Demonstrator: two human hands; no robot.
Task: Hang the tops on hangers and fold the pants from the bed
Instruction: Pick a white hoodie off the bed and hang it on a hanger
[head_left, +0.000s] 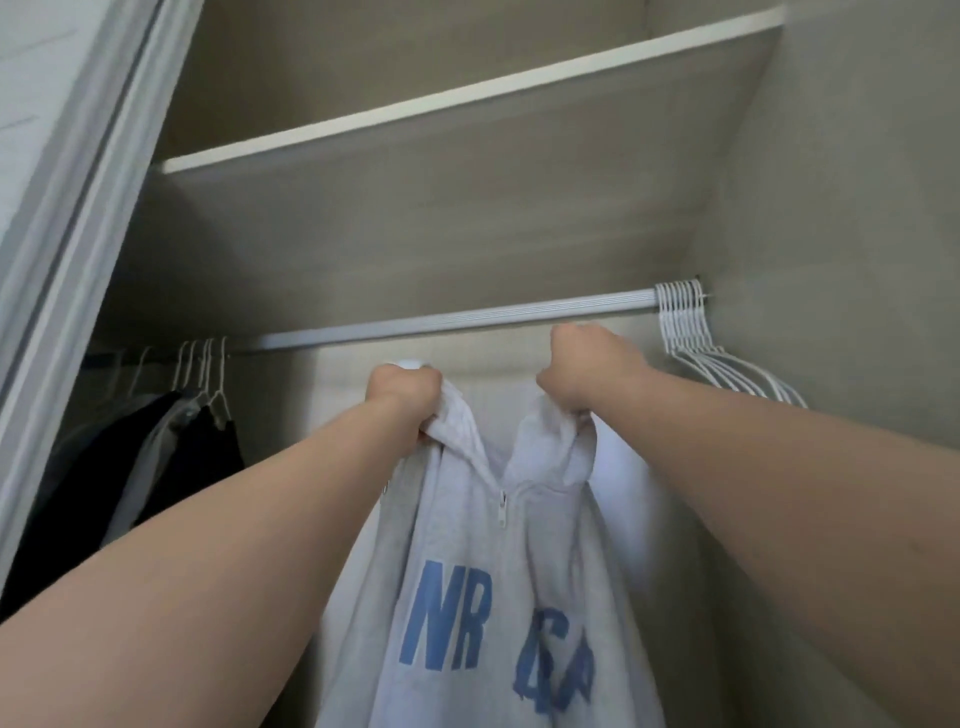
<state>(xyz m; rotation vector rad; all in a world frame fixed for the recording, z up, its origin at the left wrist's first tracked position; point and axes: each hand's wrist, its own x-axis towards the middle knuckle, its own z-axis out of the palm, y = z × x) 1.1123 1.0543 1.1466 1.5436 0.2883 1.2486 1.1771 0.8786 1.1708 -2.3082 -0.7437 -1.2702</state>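
A light grey zip-neck sweatshirt (498, 587) with blue letters hangs from both my hands inside the wardrobe, just below the rail (457, 318). My left hand (402, 397) grips the left side of its collar in a fist. My right hand (587, 371) grips the right side of the collar, slightly higher and close under the rail. Whether a hanger is inside the sweatshirt is hidden by the cloth and my hands.
Several bare white hangers (696, 338) bunch at the rail's right end. Dark and grey tops (171, 452) hang on hangers at the left end. A shelf (467, 98) runs above the rail; the sliding door frame (67, 218) stands at the left.
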